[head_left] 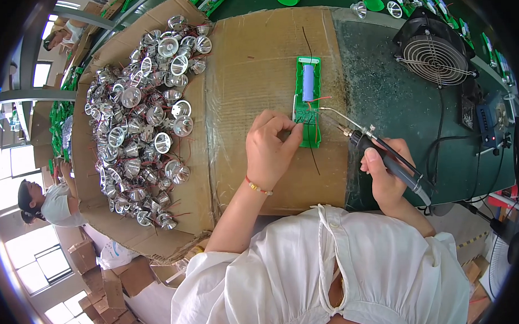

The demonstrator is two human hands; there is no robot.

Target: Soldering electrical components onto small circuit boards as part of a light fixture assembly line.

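A narrow green plastic housing (313, 143) lies lengthwise on the cardboard sheet (256, 65) in front of me. Inside it are a blue cylindrical battery cell (308, 83) and a small green circuit board (308, 117), with a red wire and black wires sticking out. My left hand (272, 143) rests at the board's left edge, thumb and forefinger pinched together; what sits between them is hidden. My right hand (390, 170) grips a black soldering iron (395, 164) with a thin metal feed tube (340, 113) alongside. The iron's tip reaches the board's right side.
At left, a large cardboard box (122, 232) holds a heap of silvery lamp reflectors (131, 98) with red wires. A black fan (434, 59) and a blue soldering station (489, 128) with cables occupy the right. More green housings (371, 2) line the far edge. A person (49, 198) works beyond the box.
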